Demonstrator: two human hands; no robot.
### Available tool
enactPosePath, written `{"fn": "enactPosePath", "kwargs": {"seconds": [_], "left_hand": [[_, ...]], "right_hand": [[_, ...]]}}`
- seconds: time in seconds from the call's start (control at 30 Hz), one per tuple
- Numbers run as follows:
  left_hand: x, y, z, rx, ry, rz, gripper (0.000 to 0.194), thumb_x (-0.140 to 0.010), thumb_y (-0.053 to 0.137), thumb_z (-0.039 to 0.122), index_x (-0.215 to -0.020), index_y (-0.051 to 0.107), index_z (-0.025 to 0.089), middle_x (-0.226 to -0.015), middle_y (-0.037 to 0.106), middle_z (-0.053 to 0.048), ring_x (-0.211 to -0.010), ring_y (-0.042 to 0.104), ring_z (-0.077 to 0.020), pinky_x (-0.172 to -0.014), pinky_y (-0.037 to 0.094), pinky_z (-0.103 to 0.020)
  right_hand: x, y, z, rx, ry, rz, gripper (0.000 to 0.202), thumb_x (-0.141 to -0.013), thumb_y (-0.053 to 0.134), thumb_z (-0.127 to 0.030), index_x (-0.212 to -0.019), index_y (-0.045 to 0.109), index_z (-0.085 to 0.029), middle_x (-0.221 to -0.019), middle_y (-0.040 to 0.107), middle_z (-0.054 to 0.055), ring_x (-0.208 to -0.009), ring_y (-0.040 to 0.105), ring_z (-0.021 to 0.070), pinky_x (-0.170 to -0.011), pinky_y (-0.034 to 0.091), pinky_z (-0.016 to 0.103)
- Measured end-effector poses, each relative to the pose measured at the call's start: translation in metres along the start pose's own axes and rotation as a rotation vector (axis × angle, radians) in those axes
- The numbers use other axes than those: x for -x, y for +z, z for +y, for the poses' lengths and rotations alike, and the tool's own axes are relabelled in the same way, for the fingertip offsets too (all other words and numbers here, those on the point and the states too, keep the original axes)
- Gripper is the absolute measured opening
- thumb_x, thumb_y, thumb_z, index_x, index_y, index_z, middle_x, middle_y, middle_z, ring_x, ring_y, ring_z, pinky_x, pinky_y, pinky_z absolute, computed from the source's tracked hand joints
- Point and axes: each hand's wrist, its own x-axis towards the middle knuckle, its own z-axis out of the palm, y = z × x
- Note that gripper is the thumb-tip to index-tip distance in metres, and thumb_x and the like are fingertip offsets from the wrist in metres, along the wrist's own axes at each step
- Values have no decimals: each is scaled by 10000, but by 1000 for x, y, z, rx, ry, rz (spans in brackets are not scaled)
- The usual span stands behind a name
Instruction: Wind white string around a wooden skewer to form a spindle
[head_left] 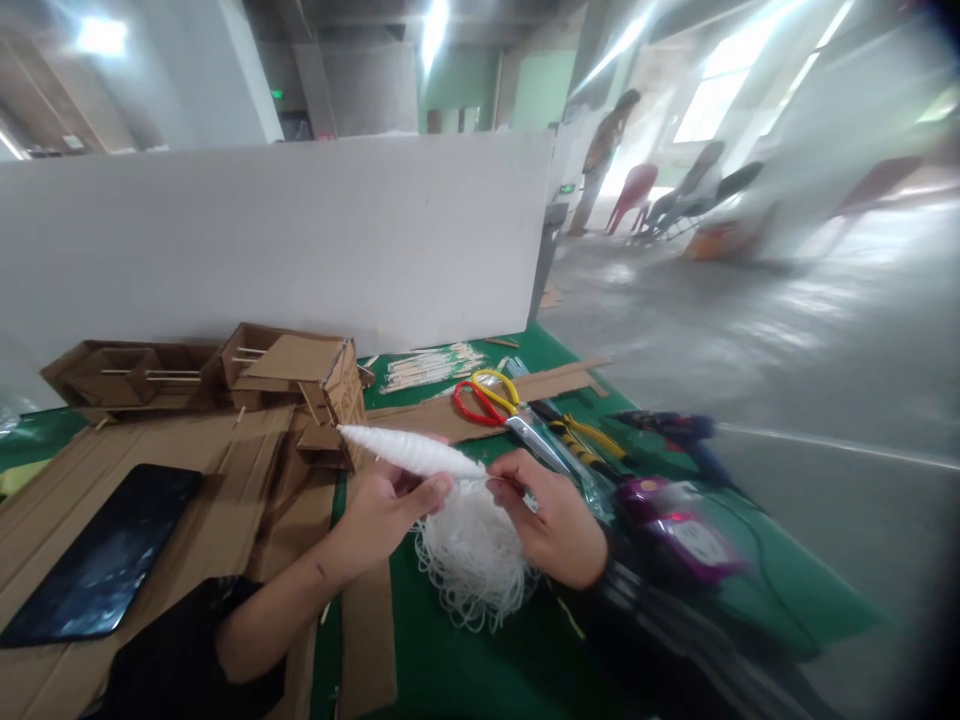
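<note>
My left hand is closed around the lower side of a white spindle-shaped bundle of wound string, its thumb pressed along the near side. The bundle lies nearly level and points left. At its right tip, the thumb and fingers of my right hand are pinched together on the end. Directly below both hands, a loose tangled pile of white string rests on the green tabletop.
Scissors with red and yellow handles, pliers, a purple device and a glue gun lie right. Cardboard boxes and a black tablet are left. Behind stands a white panel; a person stands far off.
</note>
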Motion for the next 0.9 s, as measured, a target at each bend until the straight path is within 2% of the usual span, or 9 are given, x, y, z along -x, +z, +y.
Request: {"fn": "enactPosePath", "kwargs": {"seconds": [0.13,0.23,0.37,0.5,0.6,0.73,0.9], "left_hand": [[-5,-3,-7,54,51,19,502,-756,740,388,-1163,584,139,-654,568,31,-579,503,-102,-543,422,-218],[-9,-6,-10,104,71,19,422,-782,721,367,-1119,599,144,-669,564,29,-584,497,-94,-530,413,-206],[-10,-7,-10,130,86,35,393,-776,733,332,-1100,603,150,-689,578,28,-613,512,-90,-566,430,-205],[-9,-7,-9,109,91,54,398,-759,752,322,-1085,601,151,-727,618,15,-663,555,-107,-622,459,-223],[-10,-8,-11,53,85,55,372,-772,744,326,-1075,613,155,-805,662,-13,-719,589,-126,-663,476,-237],[-11,-12,-17,-40,102,70,435,-759,756,341,-1131,623,158,-970,706,-74,-859,637,-196,-732,504,-286],[-15,-17,-25,-163,81,95,409,-763,732,419,-1044,668,128,-917,727,-93,-890,661,-251,-746,513,-322]], "right_hand": [[-2,-6,3,62,-35,116,132,-953,452,-239,-873,551,-206,-779,610,47,-715,571,181,-648,446,299],[-3,-10,6,78,-23,147,162,-962,433,-245,-858,551,-205,-779,603,53,-726,568,187,-667,450,309],[-4,-11,9,66,-3,96,184,-971,420,-255,-850,549,-204,-775,612,52,-726,580,185,-681,458,309],[-3,-9,8,27,29,22,94,-943,484,-263,-984,538,-198,-849,646,57,-733,609,181,-663,473,296],[-3,-8,7,68,12,9,82,-942,480,-248,-911,541,-203,-778,638,43,-687,594,176,-627,455,289],[-3,-10,9,133,-46,36,122,-948,475,-236,-874,565,-200,-743,624,40,-673,571,172,-628,437,288],[-5,-14,15,178,-63,-13,199,-964,435,-255,-845,581,-190,-733,619,50,-689,572,186,-636,441,302]]}}
